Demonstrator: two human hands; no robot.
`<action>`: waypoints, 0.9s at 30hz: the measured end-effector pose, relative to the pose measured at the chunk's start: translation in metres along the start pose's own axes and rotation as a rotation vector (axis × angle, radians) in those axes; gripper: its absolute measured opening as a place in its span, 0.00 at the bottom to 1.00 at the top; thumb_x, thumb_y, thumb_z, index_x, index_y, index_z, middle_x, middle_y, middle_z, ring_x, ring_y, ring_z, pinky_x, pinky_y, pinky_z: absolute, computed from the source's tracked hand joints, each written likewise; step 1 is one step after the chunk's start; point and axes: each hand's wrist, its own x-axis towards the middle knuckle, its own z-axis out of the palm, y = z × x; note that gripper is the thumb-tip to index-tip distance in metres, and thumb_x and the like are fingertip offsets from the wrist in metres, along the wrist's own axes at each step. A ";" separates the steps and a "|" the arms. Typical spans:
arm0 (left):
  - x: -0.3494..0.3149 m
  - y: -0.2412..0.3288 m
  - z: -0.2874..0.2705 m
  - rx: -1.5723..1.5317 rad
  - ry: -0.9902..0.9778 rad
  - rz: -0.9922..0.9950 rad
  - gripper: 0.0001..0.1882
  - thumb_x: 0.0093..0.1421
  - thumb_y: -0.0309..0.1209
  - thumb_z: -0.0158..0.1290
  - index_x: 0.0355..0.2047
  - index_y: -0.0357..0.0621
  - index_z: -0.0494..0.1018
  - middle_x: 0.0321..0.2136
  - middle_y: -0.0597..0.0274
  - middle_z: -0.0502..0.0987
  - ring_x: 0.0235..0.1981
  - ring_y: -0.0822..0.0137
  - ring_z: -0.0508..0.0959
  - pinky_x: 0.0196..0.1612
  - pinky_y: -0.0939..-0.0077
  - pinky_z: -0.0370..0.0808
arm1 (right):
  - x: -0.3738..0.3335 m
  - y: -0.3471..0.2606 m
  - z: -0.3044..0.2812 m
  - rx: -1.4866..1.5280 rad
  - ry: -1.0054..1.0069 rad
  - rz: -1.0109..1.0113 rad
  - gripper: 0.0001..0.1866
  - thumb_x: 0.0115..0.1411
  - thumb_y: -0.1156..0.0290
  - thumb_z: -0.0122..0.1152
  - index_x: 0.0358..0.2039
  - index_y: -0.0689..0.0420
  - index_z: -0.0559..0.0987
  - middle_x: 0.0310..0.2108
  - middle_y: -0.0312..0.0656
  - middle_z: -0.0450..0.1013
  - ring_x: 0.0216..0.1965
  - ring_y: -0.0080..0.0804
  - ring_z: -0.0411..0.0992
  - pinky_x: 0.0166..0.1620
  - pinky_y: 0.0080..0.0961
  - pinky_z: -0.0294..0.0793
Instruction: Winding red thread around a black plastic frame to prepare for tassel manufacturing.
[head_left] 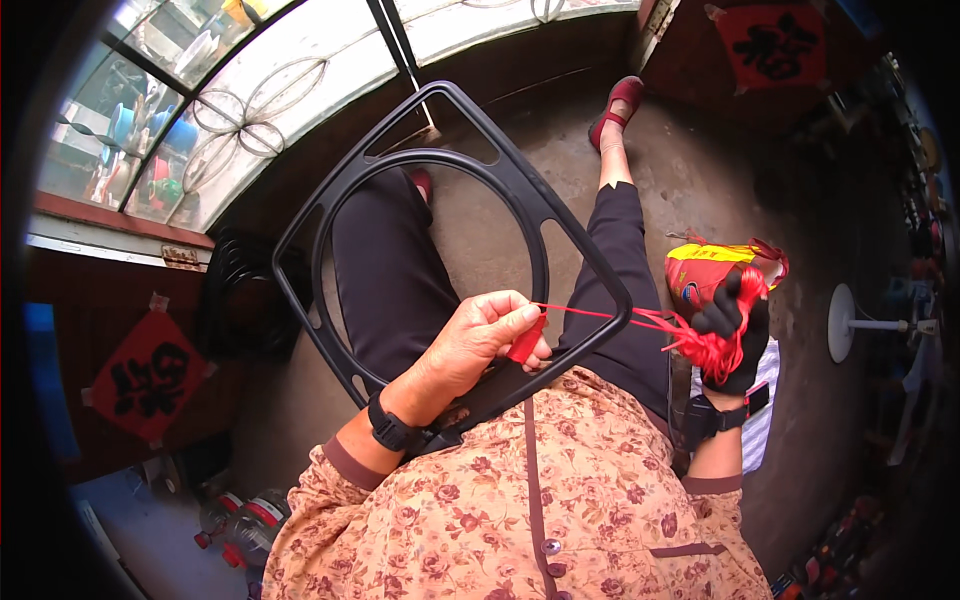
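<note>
My bare left hand (480, 335) pinches a thin red cord between thumb and fingertips. A flat red piece (526, 341) shows below the thumb, held in the curled fingers. Out to the right, my right hand (742, 372), in a black glove, is closed around a loose bundle of red cord (706, 350). Between the two hands the cord runs nearly straight, passing over the right side of a black frame (525, 190). The frame is square with a round ring inside, and rests tilted across my lap. My left wrist lies close to its near edge.
A red and yellow bag (692, 272) stands on the floor by my right hand. Further right is a white disc on a stem (842, 323). Dark stacked items (250, 295) sit at the left, near a glazed door. Plastic bottles (255, 522) lie at the lower left.
</note>
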 end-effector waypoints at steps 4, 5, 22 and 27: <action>0.002 0.004 0.004 -0.143 0.001 -0.029 0.10 0.66 0.36 0.49 0.34 0.41 0.71 0.23 0.55 0.79 0.22 0.70 0.79 0.28 0.80 0.78 | -0.010 0.000 0.004 -0.237 -0.020 0.133 0.26 0.65 0.47 0.48 0.49 0.59 0.70 0.20 0.30 0.60 0.19 0.20 0.59 0.28 0.21 0.61; 0.003 0.004 0.003 -0.144 0.003 -0.026 0.10 0.66 0.36 0.49 0.34 0.41 0.71 0.23 0.55 0.79 0.22 0.70 0.79 0.28 0.80 0.78 | -0.007 0.002 0.008 -0.274 0.115 0.162 0.26 0.65 0.47 0.47 0.47 0.60 0.71 0.20 0.30 0.60 0.20 0.20 0.59 0.28 0.21 0.61; 0.009 -0.005 0.011 0.007 -0.052 -0.104 0.11 0.64 0.36 0.52 0.36 0.39 0.73 0.24 0.55 0.79 0.24 0.68 0.79 0.29 0.81 0.77 | 0.088 0.134 0.051 -0.374 -0.403 0.364 0.23 0.62 0.71 0.56 0.57 0.61 0.67 0.49 0.47 0.71 0.45 0.28 0.72 0.48 0.23 0.74; 0.006 -0.004 0.006 -0.031 -0.088 -0.065 0.12 0.62 0.37 0.54 0.34 0.38 0.74 0.23 0.58 0.78 0.23 0.72 0.77 0.30 0.80 0.76 | 0.081 0.112 0.099 -0.108 -0.432 0.604 0.46 0.58 0.33 0.47 0.61 0.63 0.62 0.51 0.55 0.68 0.42 0.41 0.75 0.51 0.37 0.74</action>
